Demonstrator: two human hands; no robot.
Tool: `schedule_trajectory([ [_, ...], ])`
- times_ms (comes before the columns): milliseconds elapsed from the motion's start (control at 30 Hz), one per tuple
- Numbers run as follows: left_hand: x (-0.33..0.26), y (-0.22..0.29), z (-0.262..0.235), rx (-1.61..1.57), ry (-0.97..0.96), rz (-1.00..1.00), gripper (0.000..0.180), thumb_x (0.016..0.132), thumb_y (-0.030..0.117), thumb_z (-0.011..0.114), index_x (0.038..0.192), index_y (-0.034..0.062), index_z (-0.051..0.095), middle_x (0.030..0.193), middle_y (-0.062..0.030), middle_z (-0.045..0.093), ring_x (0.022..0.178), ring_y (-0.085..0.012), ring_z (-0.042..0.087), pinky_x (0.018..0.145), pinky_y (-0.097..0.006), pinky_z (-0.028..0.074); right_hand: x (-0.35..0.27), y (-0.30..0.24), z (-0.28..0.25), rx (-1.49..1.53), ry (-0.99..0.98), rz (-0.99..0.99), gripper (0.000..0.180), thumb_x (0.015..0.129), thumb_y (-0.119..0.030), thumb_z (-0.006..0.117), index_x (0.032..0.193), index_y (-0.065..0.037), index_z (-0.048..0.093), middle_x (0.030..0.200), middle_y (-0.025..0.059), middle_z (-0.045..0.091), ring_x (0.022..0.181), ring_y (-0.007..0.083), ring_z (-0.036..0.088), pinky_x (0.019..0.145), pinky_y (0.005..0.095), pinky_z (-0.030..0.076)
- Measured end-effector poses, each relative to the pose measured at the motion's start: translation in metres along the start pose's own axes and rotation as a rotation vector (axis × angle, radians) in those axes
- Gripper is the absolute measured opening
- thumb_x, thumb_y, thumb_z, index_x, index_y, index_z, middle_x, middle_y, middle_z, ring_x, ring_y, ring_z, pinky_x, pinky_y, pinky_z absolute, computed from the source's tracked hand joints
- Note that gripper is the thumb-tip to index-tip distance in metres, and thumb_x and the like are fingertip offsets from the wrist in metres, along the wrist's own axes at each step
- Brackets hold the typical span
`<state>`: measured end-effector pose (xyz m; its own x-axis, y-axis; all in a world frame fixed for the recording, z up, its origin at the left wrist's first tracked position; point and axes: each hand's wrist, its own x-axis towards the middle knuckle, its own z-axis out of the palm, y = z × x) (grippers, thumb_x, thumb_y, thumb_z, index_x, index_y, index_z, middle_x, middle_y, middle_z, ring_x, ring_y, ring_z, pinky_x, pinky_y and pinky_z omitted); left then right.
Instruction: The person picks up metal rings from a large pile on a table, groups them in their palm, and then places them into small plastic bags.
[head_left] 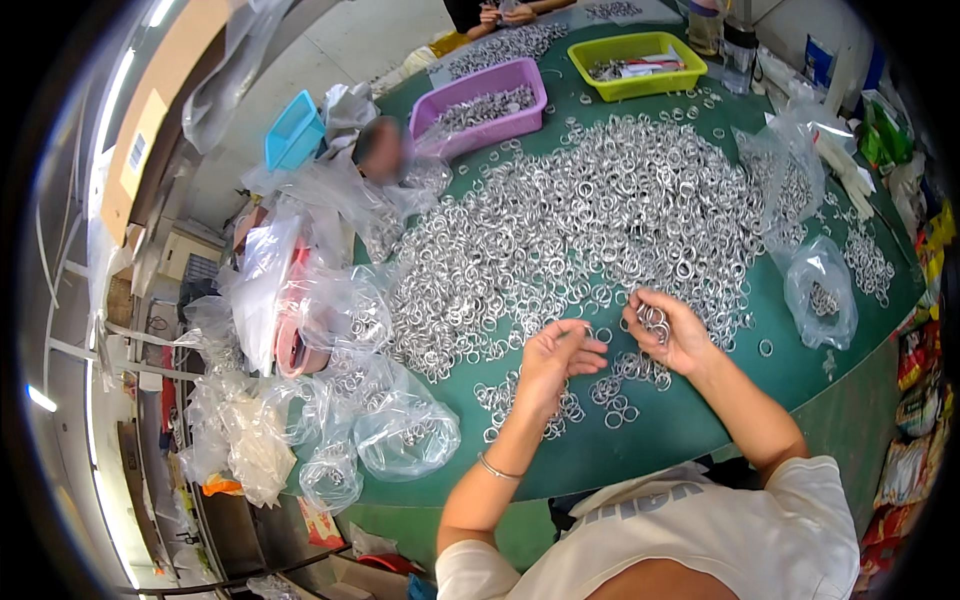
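A broad heap of silvery metal rings (600,200) covers the middle of the green table (460,400). My right hand (680,335) is closed round several metal rings (652,322), which show between its curled fingers. Facing it, my left hand (556,362) pinches at what looks like one metal ring by its thumb and forefinger, its other fingers bent loosely. Both hands hover at the near edge of the heap, a short gap apart. Below them lie two small groups of rings, one beside the left wrist (560,412) and one between the hands (625,385).
Clear plastic bags with rings lie at the left (405,425) and right (820,295). Beyond the heap stand a purple basin (530,125) and a yellow-green basin (630,93), both holding parts. A bottle (738,60) stands far right. Another person's hands (505,15) work at the far end.
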<state>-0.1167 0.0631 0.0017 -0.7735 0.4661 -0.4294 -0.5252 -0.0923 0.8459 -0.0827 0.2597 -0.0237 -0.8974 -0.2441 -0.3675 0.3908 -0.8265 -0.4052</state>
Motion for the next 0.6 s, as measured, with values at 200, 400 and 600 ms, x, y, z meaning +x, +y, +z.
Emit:
schedule_trajectory([
  [200, 0.112, 0.147, -0.01, -0.151, 0.006, 0.63, 0.031, 0.091, 0.011, 0.038, 0.112, -0.0116, 0.036, 0.115, -0.0315, 0.047, 0.101, -0.0352, 0.055, 0.08, -0.033, 0.053, -0.003, 0.009, 0.01, -0.143, -0.061, -0.046, 0.015, 0.086, -0.017, 0.05, 0.083, -0.003, 0.051, 0.074, 0.0076, 0.054, 0.044, 0.0097, 0.042, 0.034, 0.0204, 0.027],
  [400, 0.13, 0.114, 0.022, 0.252, 0.029, 0.324, 0.039, 0.088, 0.01, 0.047, 0.121, -0.006, 0.036, 0.105, -0.0188, 0.057, 0.085, -0.0272, 0.063, 0.067, -0.029, 0.055, -0.003, 0.003, 0.006, -0.209, -0.009, -0.142, 0.014, 0.086, -0.016, 0.05, 0.081, -0.003, 0.05, 0.073, 0.0064, 0.053, 0.045, 0.0085, 0.041, 0.035, 0.02, 0.025],
  [600, 0.087, 0.047, -0.011, 0.639, -0.008, 0.41, 0.027, 0.085, 0.009, 0.055, 0.109, -0.0048, 0.053, 0.092, -0.01, 0.063, 0.08, -0.013, 0.061, 0.065, -0.023, 0.048, 0.001, -0.007, -0.008, -0.152, -0.023, -0.207, 0.015, 0.086, -0.019, 0.052, 0.084, -0.005, 0.052, 0.071, 0.0017, 0.053, 0.044, 0.008, 0.04, 0.037, 0.0206, 0.027],
])
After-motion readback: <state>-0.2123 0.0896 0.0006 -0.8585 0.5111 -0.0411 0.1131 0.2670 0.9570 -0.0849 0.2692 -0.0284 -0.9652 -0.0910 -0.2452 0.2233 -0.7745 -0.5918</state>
